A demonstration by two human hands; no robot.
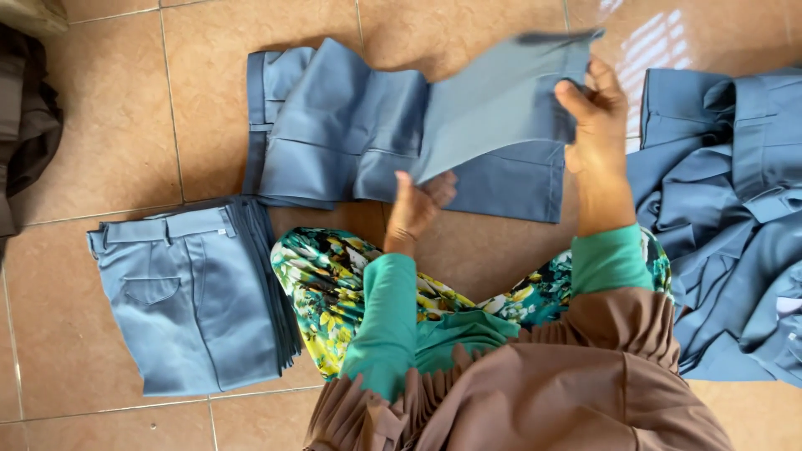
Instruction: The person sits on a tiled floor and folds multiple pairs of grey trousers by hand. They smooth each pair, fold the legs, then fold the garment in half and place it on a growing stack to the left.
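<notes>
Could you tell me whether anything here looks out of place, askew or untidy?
Only the heap of blue trousers at the right edge: it lies rumpled and tangled on the tiled floor, unlike the squared folded stack at left. The pair being folded, held by the right hand and left hand, shows no damage.

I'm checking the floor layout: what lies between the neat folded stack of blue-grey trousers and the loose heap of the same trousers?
In the head view, between the folded stack and loose heap: the person's floral-clothed knees.

trousers being folded [351, 134]: spread on the tiled floor [100, 125]
folded trouser stack [196, 292]: left of them, nearer the person
unfolded trouser heap [735, 217]: right of them
</notes>
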